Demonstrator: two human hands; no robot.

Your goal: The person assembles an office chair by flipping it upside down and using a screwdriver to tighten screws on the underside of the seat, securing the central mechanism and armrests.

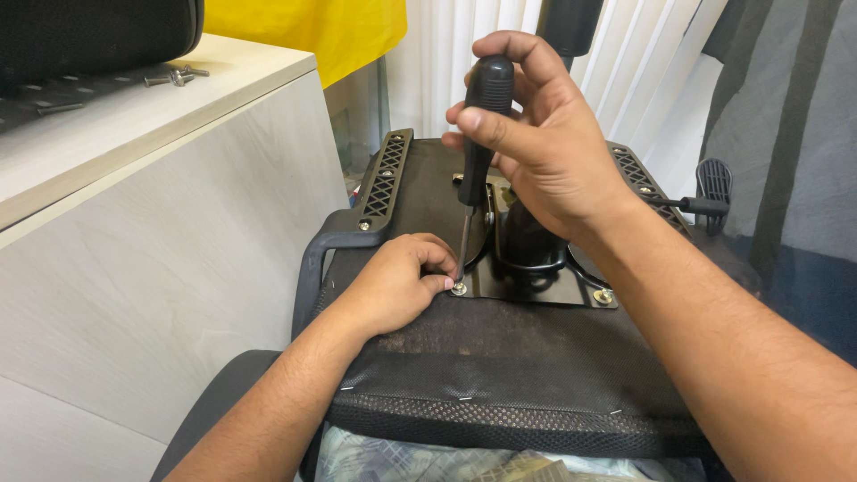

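My right hand (pixel 544 143) grips the black handle of a screwdriver (pixel 480 134), held nearly upright. Its shaft runs down to a screw (pixel 459 288) at the near left corner of a black metal mounting plate (pixel 536 284). My left hand (pixel 402 281) rests on the upturned black chair seat (pixel 500 357), fingers pinched around the screwdriver tip and the screw. A second screw (pixel 604 295) sits at the plate's near right corner.
A pale wooden cabinet (pixel 161 223) stands to the left, with loose screws (pixel 177 78) and a black case (pixel 98 36) on top. A black armrest (pixel 314 268) curves at the seat's left. A lever with a black paddle (pixel 712 192) juts right. White blinds hang behind.
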